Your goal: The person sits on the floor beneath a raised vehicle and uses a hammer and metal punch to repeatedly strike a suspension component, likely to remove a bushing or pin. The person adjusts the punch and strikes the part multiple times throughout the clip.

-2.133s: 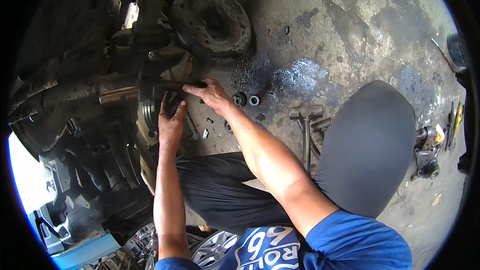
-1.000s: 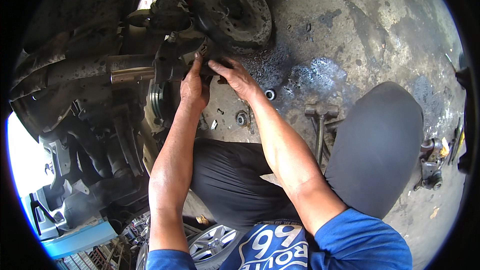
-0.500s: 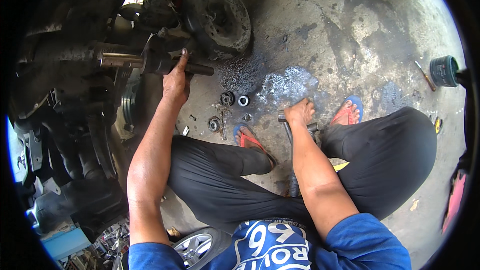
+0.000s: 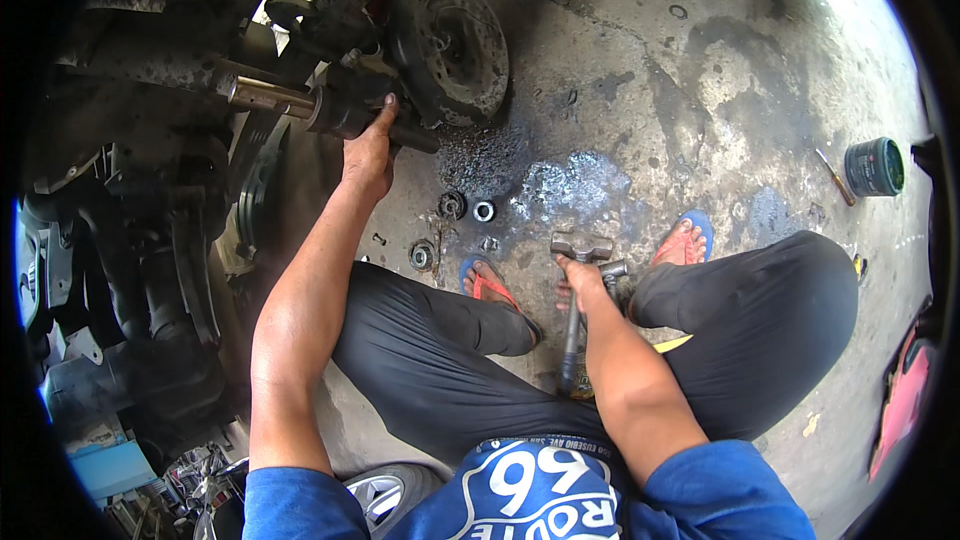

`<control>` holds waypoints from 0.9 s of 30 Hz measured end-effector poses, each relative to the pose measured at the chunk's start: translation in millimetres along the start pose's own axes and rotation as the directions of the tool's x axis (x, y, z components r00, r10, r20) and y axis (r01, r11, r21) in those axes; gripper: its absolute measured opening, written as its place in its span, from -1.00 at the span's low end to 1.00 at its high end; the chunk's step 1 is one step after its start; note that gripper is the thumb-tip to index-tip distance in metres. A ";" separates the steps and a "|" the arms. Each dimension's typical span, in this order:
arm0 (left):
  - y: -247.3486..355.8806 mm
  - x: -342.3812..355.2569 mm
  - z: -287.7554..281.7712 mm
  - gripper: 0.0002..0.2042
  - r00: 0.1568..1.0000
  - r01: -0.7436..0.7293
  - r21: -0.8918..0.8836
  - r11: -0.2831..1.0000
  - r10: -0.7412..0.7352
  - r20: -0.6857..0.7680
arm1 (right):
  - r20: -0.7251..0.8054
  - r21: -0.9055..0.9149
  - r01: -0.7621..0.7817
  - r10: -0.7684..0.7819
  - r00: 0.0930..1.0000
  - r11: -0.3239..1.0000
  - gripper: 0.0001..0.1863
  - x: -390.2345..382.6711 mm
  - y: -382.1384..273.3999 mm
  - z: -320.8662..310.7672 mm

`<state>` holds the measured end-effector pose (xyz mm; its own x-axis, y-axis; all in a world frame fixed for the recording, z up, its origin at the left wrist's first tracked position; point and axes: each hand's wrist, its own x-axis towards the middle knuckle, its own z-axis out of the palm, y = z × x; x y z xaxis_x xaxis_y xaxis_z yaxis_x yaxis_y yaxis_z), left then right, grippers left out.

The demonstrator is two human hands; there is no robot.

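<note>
My left hand (image 4: pixel 370 152) is closed around a dark cylindrical metal sleeve (image 4: pixel 345 114), thumb on top. That sleeve sits at the end of a shiny axle shaft (image 4: pixel 270 94), and a thinner dark rod (image 4: pixel 416 139) sticks out past my hand. Between my feet, my right hand (image 4: pixel 582 283) is wrapped around the handle of a sledgehammer (image 4: pixel 582 246), just below its head; the fingers are slightly blurred. Beside the hammer head lies another metal tool end (image 4: pixel 612 268), partly hidden by my right hand and forearm.
A black bearing (image 4: pixel 452 205), a bright metal ring (image 4: pixel 484 211) and a hub nut-like part (image 4: pixel 422 255) lie on the oily concrete. A brake drum-like disc (image 4: pixel 450 50) stands ahead. At right are a grease tub (image 4: pixel 874 167) and a screwdriver (image 4: pixel 836 177). Vehicle underparts (image 4: pixel 130 270) fill the left.
My right hand has moved from over the hammer head down to its handle, so the head now shows. My left hand stays on the sleeve; the whole view has shifted slightly.
</note>
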<state>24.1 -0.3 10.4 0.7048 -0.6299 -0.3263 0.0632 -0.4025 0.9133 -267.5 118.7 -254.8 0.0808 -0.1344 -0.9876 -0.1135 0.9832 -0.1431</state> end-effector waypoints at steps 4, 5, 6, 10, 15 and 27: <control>-0.5 -2.7 1.5 -0.49 0.997 -0.054 -0.051 0.997 0.056 0.045 | 0.105 0.349 -0.026 -0.011 0.994 0.937 -0.72 27.2 -24.8 19.6; 0.3 -3.8 1.5 -0.50 0.995 -0.078 -0.041 0.996 0.080 0.053 | 0.135 0.414 0.025 -0.089 0.987 0.910 -0.75 29.2 -35.8 24.3; 0.9 -4.2 2.2 -0.52 0.997 -0.073 0.006 0.997 0.073 -0.007 | 0.166 0.458 0.009 -0.095 0.982 0.889 -0.77 27.9 -46.3 33.3; 1.0 -3.9 2.8 -0.53 1.000 0.001 -0.104 0.995 0.000 0.015 | 0.296 0.434 0.112 -0.259 0.919 0.894 -0.82 0.7 -94.3 62.3; 1.7 -4.0 4.4 -0.58 0.999 0.025 -0.130 0.991 -0.028 -0.026 | 0.575 0.362 0.182 -0.372 0.728 0.914 -0.81 -32.1 -125.2 111.1; 2.8 -5.6 3.6 -0.59 0.988 -0.115 -0.113 0.987 0.125 0.085 | 0.574 0.398 0.018 -0.264 0.775 0.917 -0.85 -25.5 -99.8 142.1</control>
<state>17.8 -0.2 13.9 0.6449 -0.7293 -0.2287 0.0608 -0.2494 0.9665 -117.5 41.6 -206.2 0.6606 -0.2931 -0.6911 0.2914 0.9486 -0.1238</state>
